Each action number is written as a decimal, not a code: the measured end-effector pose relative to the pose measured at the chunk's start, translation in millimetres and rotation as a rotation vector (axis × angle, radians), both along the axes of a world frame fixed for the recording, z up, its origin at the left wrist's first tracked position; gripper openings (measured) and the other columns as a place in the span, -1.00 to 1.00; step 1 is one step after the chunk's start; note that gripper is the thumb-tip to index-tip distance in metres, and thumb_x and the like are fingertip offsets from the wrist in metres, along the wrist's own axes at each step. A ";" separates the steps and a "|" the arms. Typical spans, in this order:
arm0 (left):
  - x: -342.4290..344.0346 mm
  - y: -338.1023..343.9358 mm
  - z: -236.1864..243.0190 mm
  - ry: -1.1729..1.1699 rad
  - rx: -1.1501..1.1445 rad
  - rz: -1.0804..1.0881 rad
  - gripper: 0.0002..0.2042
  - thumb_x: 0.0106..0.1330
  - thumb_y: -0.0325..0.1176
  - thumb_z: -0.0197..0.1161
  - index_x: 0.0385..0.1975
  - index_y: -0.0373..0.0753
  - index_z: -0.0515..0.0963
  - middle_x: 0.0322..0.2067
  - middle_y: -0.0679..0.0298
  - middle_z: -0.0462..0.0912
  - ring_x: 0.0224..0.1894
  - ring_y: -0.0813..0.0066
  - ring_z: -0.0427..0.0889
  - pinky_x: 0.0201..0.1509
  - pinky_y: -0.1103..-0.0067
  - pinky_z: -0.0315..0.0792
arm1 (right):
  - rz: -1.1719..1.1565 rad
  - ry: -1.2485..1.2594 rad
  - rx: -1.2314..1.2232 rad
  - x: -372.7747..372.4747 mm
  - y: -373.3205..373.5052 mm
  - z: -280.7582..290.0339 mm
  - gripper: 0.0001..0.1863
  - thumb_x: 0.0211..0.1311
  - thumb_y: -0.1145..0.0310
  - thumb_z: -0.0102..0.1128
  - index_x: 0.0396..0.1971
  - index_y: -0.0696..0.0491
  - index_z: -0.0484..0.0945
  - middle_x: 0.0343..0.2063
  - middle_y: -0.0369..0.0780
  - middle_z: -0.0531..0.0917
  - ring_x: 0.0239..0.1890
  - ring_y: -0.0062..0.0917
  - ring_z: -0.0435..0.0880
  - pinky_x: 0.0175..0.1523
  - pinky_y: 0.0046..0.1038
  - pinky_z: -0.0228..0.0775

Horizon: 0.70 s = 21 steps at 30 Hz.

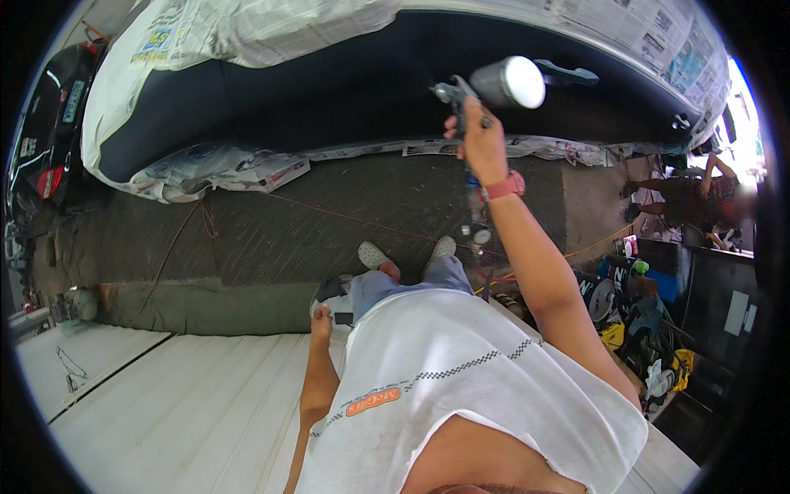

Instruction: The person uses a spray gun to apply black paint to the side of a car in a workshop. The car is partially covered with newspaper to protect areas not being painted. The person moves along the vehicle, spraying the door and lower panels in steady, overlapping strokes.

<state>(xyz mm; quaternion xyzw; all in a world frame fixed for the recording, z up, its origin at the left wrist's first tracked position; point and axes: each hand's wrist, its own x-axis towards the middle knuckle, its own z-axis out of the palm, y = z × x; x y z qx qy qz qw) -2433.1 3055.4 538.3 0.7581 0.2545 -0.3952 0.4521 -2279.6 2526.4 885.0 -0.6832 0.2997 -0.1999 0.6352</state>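
My right hand (484, 142) grips a metal spray gun (448, 95) with a pale cylindrical cup (510, 82), held over a dark car body panel (329, 95) that has a door handle (568, 72). A hose fitting with a gauge (481, 235) hangs below the gun. Newspaper and white sheeting (222, 25) cover the car around the dark panel. My left hand (321, 317) is low by my left hip, fingers curled on a grey and white item (337, 293) that I cannot make out.
Another dark car (49, 140) stands at the far left. A person (699, 198) is at the right, near a black cabinet (724, 313). Cans and bags (617, 296) crowd the lower right. Thin hoses (202, 222) cross the floor mat; a white corrugated surface (181, 395) lies behind me.
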 end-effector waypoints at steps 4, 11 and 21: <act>17.5 -28.2 14.1 -0.050 -0.011 -0.021 -0.37 0.45 0.19 0.14 0.24 -0.25 0.47 0.05 0.22 0.62 0.01 0.34 0.57 0.04 0.40 0.42 | -0.122 0.041 -0.117 -70.7 -81.9 1.7 -0.45 0.56 -0.09 -0.07 -0.02 0.15 0.59 -0.45 -0.28 0.66 -0.49 -0.67 0.63 -0.62 -0.61 0.35; 20.4 -74.3 13.8 -0.088 -0.031 -0.016 -0.42 0.43 0.19 0.18 0.18 -0.19 0.51 -0.02 0.29 0.63 -0.01 0.39 0.56 0.00 0.44 0.39 | -0.336 0.045 -0.160 -159.6 -207.2 10.6 -0.39 0.55 -0.17 -0.14 -0.12 0.15 0.58 -0.46 -0.22 0.69 -0.45 -0.55 0.70 -0.63 -0.55 0.39; -14.2 -125.8 26.9 -0.080 -0.096 -0.113 -0.58 0.45 0.04 0.24 -0.01 -0.22 0.56 -0.39 0.43 0.49 -0.36 0.62 0.40 -0.28 0.62 0.31 | -0.625 0.077 -0.233 -203.1 -340.1 26.1 -0.34 0.51 -0.22 -0.14 -0.22 0.16 0.61 -0.50 -0.18 0.69 -0.55 -0.52 0.70 -0.68 -0.49 0.38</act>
